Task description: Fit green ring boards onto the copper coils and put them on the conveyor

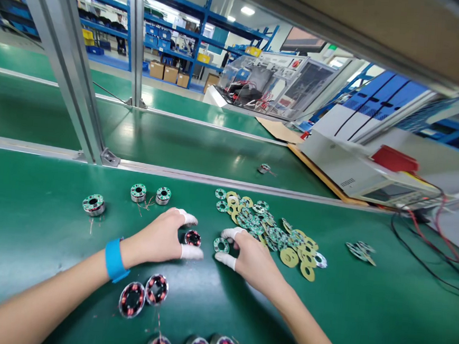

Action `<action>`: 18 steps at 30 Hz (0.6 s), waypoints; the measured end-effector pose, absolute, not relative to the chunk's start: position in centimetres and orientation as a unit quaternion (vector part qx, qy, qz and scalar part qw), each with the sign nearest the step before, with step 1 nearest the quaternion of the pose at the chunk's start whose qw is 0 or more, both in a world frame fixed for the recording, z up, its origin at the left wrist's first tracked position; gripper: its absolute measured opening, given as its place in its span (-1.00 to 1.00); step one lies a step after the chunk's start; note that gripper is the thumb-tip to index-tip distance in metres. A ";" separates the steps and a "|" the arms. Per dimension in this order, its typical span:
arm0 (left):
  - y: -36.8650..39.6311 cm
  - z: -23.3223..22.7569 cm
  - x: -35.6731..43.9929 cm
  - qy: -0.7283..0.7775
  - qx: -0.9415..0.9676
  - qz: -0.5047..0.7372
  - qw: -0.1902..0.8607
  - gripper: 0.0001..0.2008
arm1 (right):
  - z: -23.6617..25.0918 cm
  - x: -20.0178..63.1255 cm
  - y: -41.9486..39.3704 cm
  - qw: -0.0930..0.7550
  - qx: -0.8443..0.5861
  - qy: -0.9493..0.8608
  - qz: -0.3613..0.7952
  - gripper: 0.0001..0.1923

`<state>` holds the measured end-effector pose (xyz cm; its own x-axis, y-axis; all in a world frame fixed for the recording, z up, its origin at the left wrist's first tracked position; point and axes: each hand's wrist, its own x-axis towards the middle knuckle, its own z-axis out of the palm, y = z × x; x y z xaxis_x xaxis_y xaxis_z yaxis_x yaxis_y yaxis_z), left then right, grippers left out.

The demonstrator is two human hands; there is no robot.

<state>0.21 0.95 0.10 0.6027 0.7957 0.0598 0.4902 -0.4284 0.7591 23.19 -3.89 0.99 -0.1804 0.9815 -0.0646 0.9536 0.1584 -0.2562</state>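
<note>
left hand [160, 238] pinches a coil stator [192, 237] — right hand [252, 258] grips a ring board [221, 244].

A green bench [30, 230] carries wound coils [132, 299] and ring boards [272, 231].

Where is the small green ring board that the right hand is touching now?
In the head view, the small green ring board lies on the green table near the centre, between the right hand and the left hand, left of the pile of ring boards.

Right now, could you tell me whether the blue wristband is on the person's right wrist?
No, the blue wristband sits on the left wrist, just behind the left hand, while the right hand has a bare wrist.
</note>
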 end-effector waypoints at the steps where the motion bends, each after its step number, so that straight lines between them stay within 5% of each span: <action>1: 0.8 0.1 0.4 0.386 0.837 0.194 0.335 -0.47 | 0.9 23.1 -3.8 0.057 -0.636 -0.761 0.116 -0.70; 6: 0.5 -0.7 0.9 0.400 0.862 0.168 0.264 -0.58 | 0.8 22.4 -3.8 0.144 -0.613 -0.764 0.137 -0.72; 10: 0.8 0.1 0.6 0.398 0.834 0.219 0.312 -0.58 | 1.3 21.1 -3.7 0.268 -0.518 -0.792 0.179 -0.58; 14: 1.1 1.8 0.3 0.379 0.811 0.274 0.351 -0.83 | 1.8 19.6 -3.2 0.302 -0.434 -0.839 0.130 -0.46; 18: 1.2 2.1 0.7 0.399 0.776 0.304 0.382 -0.82 | 1.9 18.7 -2.7 0.309 -0.431 -0.842 0.096 -0.50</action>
